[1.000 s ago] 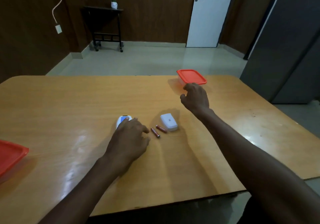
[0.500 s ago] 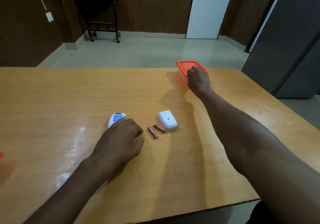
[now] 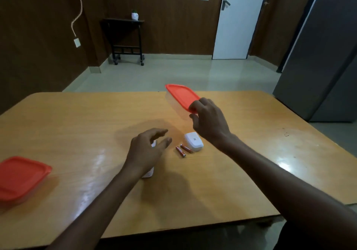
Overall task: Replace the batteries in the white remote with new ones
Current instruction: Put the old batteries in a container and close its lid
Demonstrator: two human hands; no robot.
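My right hand [image 3: 209, 123] grips the near end of a clear container with a red lid [image 3: 181, 96] and holds it lifted and tilted above the table. My left hand [image 3: 147, 150] hovers with fingers spread over the white remote [image 3: 149, 173], which is mostly hidden beneath it. Two small red batteries [image 3: 183, 150] lie side by side on the wooden table [image 3: 77, 126], just right of my left hand. The remote's white battery cover [image 3: 193, 141] rests beside them, below my right wrist.
A second red-lidded container [image 3: 19, 177] sits at the table's left edge. Beyond the table are a tiled floor, a small dark side table [image 3: 125, 39], a white door [image 3: 237, 20] and a grey refrigerator [image 3: 324, 56] on the right.
My right hand reached the far red-lidded container, took hold of it and lifted it toward me. My left hand rose off the remote and spread its fingers.
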